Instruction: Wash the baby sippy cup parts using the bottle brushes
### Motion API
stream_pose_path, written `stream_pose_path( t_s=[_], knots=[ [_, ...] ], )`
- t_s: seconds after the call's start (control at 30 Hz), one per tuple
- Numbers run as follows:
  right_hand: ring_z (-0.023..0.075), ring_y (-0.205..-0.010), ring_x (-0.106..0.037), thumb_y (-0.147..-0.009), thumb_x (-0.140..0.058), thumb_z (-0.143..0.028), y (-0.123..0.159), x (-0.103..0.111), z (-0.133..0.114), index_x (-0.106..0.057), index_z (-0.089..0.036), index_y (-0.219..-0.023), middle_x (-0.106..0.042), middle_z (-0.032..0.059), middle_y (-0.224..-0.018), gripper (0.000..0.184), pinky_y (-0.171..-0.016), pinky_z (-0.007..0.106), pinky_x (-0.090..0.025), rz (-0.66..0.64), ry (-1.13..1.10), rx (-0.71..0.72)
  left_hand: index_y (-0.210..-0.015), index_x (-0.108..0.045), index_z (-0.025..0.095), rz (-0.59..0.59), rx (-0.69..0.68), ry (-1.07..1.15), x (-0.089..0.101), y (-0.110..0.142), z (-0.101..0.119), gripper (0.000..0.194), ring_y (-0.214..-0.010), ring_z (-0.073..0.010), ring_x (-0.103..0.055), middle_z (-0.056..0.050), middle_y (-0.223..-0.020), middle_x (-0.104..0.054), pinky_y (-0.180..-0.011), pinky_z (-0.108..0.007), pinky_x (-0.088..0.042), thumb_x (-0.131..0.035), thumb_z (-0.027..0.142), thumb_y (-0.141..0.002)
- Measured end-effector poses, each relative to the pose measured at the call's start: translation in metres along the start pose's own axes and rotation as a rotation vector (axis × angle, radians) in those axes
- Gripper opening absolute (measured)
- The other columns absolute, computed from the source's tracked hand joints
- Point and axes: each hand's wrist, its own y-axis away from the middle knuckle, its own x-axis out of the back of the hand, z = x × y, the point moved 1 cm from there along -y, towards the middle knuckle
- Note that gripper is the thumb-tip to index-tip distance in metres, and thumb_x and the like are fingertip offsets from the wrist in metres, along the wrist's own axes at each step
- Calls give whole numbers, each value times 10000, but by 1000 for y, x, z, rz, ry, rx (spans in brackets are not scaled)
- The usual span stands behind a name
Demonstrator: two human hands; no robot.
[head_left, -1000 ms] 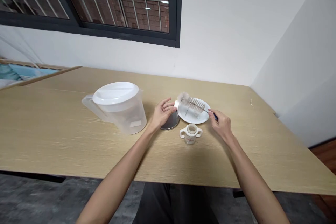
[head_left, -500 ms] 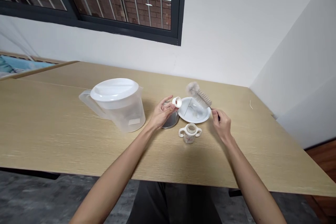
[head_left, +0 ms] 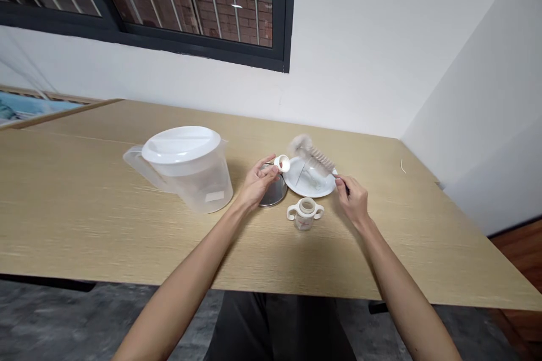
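Holding a white cap (head_left: 279, 162) and a bristled brush (head_left: 318, 160) close together

Grasping the white cap in the left hand (head_left: 255, 183), pinching it between thumb and fingers, with the open end facing right and toward the camera. Clasping the bristled brush by the dark handle in the right hand (head_left: 353, 198), pointing the fluffy end up and to the left, just beside the cap. Holding the bristles over a white plate (head_left: 293, 179), without being able to tell about contact. Seeing something clear (head_left: 313, 177) on the plate, too faint to name. Partly covering a metal container (head_left: 274, 194) with the left hand, just left of the plate. Facing a small two-handled bottle (head_left: 305, 219), standing upright and open-topped on the wooden table (head_left: 139, 248), on the near side of the plate. Having a translucent pitcher (head_left: 199, 177) with a white lid standing to the left, near the left hand. Seeing a thin pale strip (head_left: 402, 167) lying well apart on the right. Looking toward a barred window (head_left: 237, 17) beyond the table.
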Motion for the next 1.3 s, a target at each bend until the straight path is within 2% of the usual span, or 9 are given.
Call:
stream_pose_path(
  t_s=[0.13, 0.27, 0.4, 0.6, 0.73, 0.83, 0.93, 1.07, 1.3],
  knots=[
    [170, -819, -688, -1017, -423, -365, 2, -7, -2, -690, -186, -1096, -749, 79, -994, 330, -699, 273, -467, -127, 51, 97, -1339, -554, 154, -6, -14, 50, -1, 2, 3, 798, -763, -131, -661, -81, -948, -758, -722, -234, -489, -882, 389, -650],
    [186, -819, -688, -1012, -430, -398, -1, -1, 13, -710, -197, -1030, -751, 63, -935, 346, -676, 278, -448, -66, 187, -1, -1335, -566, 181, -2, -15, 110, -1, 1, 7, 787, -796, -129, -665, -69, -986, -754, -774, -244, -490, -892, 359, -641],
    [182, -826, -685, -1009, -437, -391, -2, 2, 12, -705, -182, -996, -746, 69, -928, 340, -703, 278, -467, 13, 92, -18, -1312, -591, 200, -3, -29, 134, 0, 0, 8, 765, -865, -134, -674, -59, -1020, -751, -841, -258, -488, -902, 349, -629],
    [165, -814, -682, -1006, -454, -347, 0, -3, 1, -695, -191, -1060, -746, 64, -936, 293, -694, 270, -470, -109, 19, 114, -1300, -605, 194, -13, -44, 107, 0, 0, 6, 770, -879, -150, -681, -82, -1032, -758, -806, -247, -491, -906, 373, -615],
    [178, -814, -681, -1002, -456, -380, -2, 3, 11, -703, -194, -1000, -745, 65, -916, 309, -694, 281, -467, -30, 92, 29, -1304, -604, 200, -10, -76, 101, 1, 0, 7, 734, -828, -130, -672, -74, -1047, -753, -758, -226, -495, -888, 369, -648],
    [177, -802, -677, -1005, -445, -372, -2, 4, 11, -691, -191, -980, -740, 71, -910, 306, -697, 287, -479, 39, 13, 8, -1310, -598, 203, -1, -72, 85, 1, 0, 8, 739, -836, -136, -675, -84, -1086, -744, -745, -225, -499, -884, 378, -651],
    [173, -800, -676, -1006, -442, -354, -1, 0, 3, -677, -193, -1021, -740, 72, -927, 285, -699, 287, -491, -8, -75, 62, -1315, -594, 184, 2, -75, 68, 1, 1, 9, 760, -825, -149, -675, -96, -1055, -747, -720, -228, -502, -885, 388, -644],
    [173, -825, -685, -997, -473, -342, 0, -3, 0, -680, -196, -1029, -745, 67, -952, 255, -706, 280, -477, -115, -2, 131, -1312, -600, 181, -3, -104, 58, 2, 1, 9, 744, -767, -130, -654, -84, -999, -751, -696, -220, -493, -885, 368, -650],
    [157, -741, -653, -998, -473, -338, -2, 6, 10, -688, -184, -990, -727, 49, -864, 264, -657, 266, -435, 0, 76, 65, -1302, -611, 204, -14, -121, 75, 5, -1, 7, 723, -798, -128, -637, -74, -1054, -733, -714, -232, -499, -878, 391, -657]
  ],
)
